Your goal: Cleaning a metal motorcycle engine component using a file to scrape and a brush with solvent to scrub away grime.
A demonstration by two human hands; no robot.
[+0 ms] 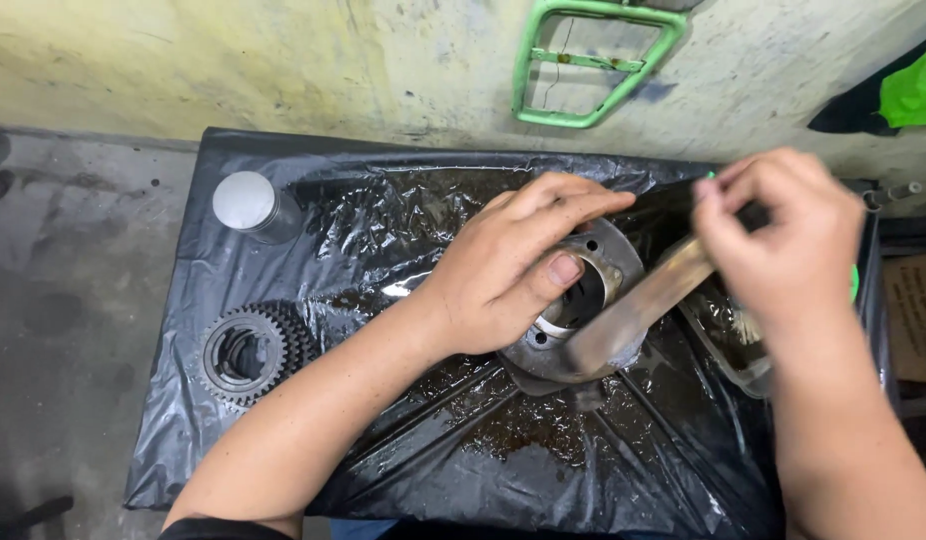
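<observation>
Gripping: left hand (508, 270), closed over the top of a grey metal cylinder part (573, 310), thumb laid on the rim of its round bore, fingers spread across the far edge.
Right hand (783, 235): closed on the handle of a brush (633, 315); the motion-blurred pale brush head rests against the cylinder part's near side.
Cylinder part: near the middle of the desk, on a wet black plastic sheet (383, 220), with dark oily liquid pooled around its base.
Gear cluster (248, 352): toothed, dark metal, at the sheet's left edge, well apart from both hands.
Small clear jar with grey cap (248, 205): upper left of the sheet.
Green plastic frame (593, 60): against the stained wall behind.
</observation>
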